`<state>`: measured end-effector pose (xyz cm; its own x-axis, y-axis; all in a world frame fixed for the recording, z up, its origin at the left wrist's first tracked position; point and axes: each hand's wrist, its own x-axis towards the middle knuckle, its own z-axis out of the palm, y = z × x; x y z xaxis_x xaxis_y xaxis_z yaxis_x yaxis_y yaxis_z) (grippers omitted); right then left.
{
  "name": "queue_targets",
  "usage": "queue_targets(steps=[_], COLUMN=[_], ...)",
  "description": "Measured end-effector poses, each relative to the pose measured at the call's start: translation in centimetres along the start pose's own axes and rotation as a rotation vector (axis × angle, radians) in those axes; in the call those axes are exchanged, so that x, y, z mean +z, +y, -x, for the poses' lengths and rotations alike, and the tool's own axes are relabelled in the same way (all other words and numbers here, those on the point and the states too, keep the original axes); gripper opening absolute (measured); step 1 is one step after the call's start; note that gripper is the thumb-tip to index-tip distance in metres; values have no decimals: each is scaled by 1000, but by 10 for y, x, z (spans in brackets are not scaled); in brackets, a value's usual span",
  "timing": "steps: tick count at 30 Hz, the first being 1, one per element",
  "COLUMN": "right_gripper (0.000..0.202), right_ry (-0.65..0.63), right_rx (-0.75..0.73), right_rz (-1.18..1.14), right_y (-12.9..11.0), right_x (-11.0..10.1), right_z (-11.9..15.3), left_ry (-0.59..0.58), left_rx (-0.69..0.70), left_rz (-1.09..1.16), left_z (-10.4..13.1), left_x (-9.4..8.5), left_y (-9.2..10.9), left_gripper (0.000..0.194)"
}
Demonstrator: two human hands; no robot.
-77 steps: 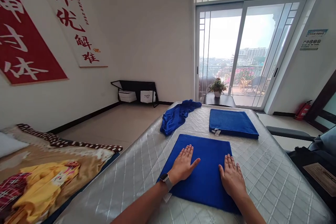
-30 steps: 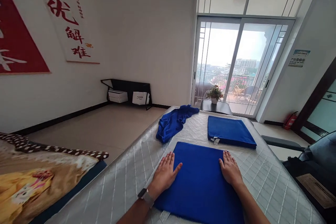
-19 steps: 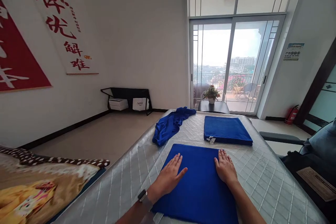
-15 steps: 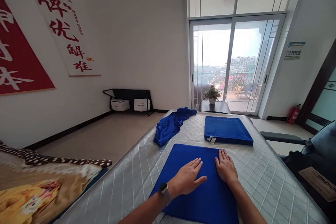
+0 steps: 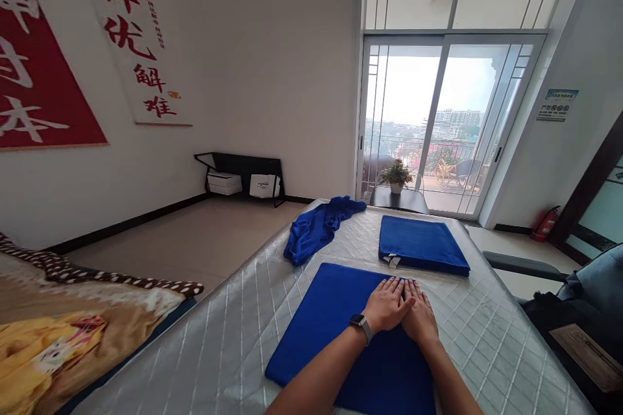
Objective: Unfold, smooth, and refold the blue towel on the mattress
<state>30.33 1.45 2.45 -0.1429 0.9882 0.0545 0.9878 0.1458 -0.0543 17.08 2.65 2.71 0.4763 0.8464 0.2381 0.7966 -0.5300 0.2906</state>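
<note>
A blue cloth [image 5: 321, 318], folded into a flat rectangle, lies in front of me on the quilted silver cover [image 5: 233, 331]. My left hand [image 5: 388, 305], with a watch on its wrist, rests flat near the cloth's far right part. Right beside it, my right hand [image 5: 419, 314] lies flat along the cloth's right edge, and the two hands touch, the left thumb overlapping the right hand. Fingers are stretched out on both. Beyond them sits a neat stack of folded blue cloths [image 5: 421, 243] with white tags. A crumpled blue cloth [image 5: 318, 227] is at the far left.
A potted plant [image 5: 396, 175] stands on a dark chair [image 5: 402, 200] beyond the far edge, before a sliding glass door [image 5: 403, 110]. At left is a bed with a yellow and brown blanket [image 5: 107, 337]. A dark bag [image 5: 559, 324] is at right.
My left hand has slid right and away across the folded cloth to meet my right hand. The right hand has stayed near the right edge. The view has shifted slightly left.
</note>
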Motion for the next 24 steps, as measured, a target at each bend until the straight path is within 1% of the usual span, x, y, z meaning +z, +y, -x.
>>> queue_targets(steps=[2,5,12,17,21,24], right_gripper=[62,66,68,68,69,69], right_ry=[8,22,25,28,41,49], right_rx=[14,42,60,67,64,58], right_rz=[-25,-59,-92,-106,-117,-108], right_y=[-1,-1,0,1,2,3], right_x=[0,1,4,7,11,13], right_z=[-1,-3,-5,-6,-8,-9], left_ry=[-18,-31,-35,-28,-16,16], left_rx=[-18,-33,-156,-245,-287,-305], left_rz=[-4,-16,-61,-85,-113,-119], left_z=[4,13,45,69,81,84], left_x=[-2,-11,-41,-58,-64,-62], left_y=[-9,-29,-89,-131,-157,-167], left_gripper=[75,81,86,87,89,88])
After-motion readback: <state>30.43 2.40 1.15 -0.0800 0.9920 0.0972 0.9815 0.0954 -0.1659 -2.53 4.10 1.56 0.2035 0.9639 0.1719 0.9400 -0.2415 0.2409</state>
